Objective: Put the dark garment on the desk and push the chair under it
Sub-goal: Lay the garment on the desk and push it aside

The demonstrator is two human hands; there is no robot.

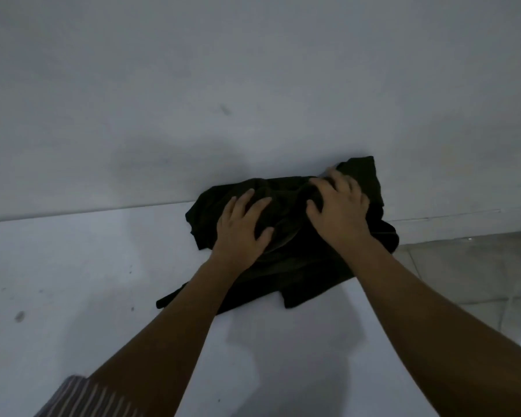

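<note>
Where wall (253,85) fills the upper frame: white table (73,281) below; dark garment (286,266), crumpled, centre, on table against wall; left hand (241,233), right hand (340,206), fingers spread, pressed flat on garment.

My hands (242,228) cover the middle of the dark garment (292,266); the frame cuts off my striped sleeve (82,398) and the desk (73,266).
</note>
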